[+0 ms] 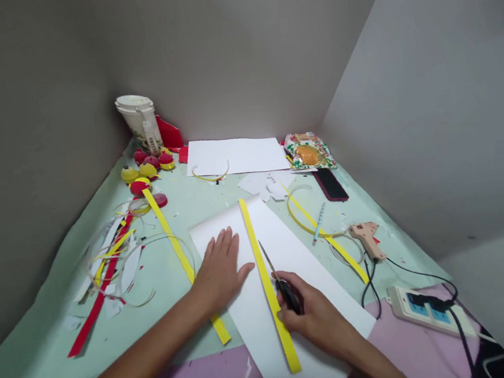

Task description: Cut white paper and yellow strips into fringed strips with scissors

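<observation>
A long white sheet of paper (298, 264) lies in front of me, and a yellow strip (265, 275) runs lengthwise along it. My left hand (223, 269) rests flat on the sheet, left of the strip, fingers spread. In my right hand (311, 313) is a pair of scissors (288, 297) with black handles, its blades pointing away from me just right of the strip. The right thumb is at the strip's edge; whether it presses on it I cannot tell. A second yellow strip (172, 239) passes beneath my left forearm.
Left are paper scraps, a red strip (95, 313) and red and yellow rounded pieces (147, 170) by a white container (139, 114). Right are a glue gun (367, 240), power strip (429, 311), phone (331, 185) and pen (318, 223). Another white sheet (237, 155) lies behind.
</observation>
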The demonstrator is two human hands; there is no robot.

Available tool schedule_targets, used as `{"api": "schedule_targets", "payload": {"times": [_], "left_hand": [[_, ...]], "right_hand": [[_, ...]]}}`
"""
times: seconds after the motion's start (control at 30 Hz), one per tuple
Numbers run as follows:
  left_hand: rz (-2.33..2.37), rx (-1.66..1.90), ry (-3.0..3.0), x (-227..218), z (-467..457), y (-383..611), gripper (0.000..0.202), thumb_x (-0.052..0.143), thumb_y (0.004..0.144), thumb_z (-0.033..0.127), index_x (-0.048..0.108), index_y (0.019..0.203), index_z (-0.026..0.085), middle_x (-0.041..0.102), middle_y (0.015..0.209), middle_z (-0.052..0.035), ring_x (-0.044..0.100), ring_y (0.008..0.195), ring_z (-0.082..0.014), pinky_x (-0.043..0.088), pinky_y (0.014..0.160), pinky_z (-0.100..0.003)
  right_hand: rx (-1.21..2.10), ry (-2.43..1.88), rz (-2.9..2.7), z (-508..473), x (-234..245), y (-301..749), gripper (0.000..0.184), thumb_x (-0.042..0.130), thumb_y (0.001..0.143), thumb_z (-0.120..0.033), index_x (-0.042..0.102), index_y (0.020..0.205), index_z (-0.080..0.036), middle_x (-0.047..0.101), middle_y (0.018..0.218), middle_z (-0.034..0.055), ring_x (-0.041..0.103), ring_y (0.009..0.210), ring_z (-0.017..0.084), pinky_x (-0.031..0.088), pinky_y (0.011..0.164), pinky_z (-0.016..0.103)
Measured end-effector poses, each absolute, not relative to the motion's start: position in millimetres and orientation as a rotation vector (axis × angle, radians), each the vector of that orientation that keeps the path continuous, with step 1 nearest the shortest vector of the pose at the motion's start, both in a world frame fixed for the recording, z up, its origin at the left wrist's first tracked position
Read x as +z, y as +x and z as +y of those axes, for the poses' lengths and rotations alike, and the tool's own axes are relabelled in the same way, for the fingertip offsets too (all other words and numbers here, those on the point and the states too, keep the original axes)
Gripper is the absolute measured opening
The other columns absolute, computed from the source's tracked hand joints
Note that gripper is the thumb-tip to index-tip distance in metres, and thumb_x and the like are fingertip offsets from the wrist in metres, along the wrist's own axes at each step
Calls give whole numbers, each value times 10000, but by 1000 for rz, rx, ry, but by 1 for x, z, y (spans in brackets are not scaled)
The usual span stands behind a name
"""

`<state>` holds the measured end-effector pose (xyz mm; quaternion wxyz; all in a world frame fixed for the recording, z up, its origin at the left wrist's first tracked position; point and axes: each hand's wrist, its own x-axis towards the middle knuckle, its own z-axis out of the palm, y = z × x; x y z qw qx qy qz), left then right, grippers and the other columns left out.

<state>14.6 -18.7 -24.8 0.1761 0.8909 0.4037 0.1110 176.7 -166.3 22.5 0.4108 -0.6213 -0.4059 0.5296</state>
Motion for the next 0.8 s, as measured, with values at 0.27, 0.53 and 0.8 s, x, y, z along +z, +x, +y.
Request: {"api": "schedule_targets", "payload": {"times": [0.27,0.53,0.8], "left_hand": [[1030,170,2559,-9,88,-6,695,541,813,502,481,1389,119,284,1584,-213,207,1479,-361,131,1171,-527],[1143,666,1847,10,50,5,411,538,843,453,607,1133,170,709,1125,-179,680,1041,-317,509,930,-488],[937,431,885,18,-23,6,235,705,807,316,656,921,117,745,923,-162,727,822,-230,576,839,-405]], "right_hand": [[1245,-1540,-1077,-148,11,175,512,620,709,-114,572,1205,-232,634,860,-20,616,802,154,489,774,290],[1204,-1548,-1031,-129,-1,171,534,637,718,-142,557,1241,-209,630,912,-3,600,776,149,493,747,292],[1200,-1534,-983,-132,-3,171,547,653,734,-171,550,1271,-205,643,908,6,596,764,151,504,712,288]]}}
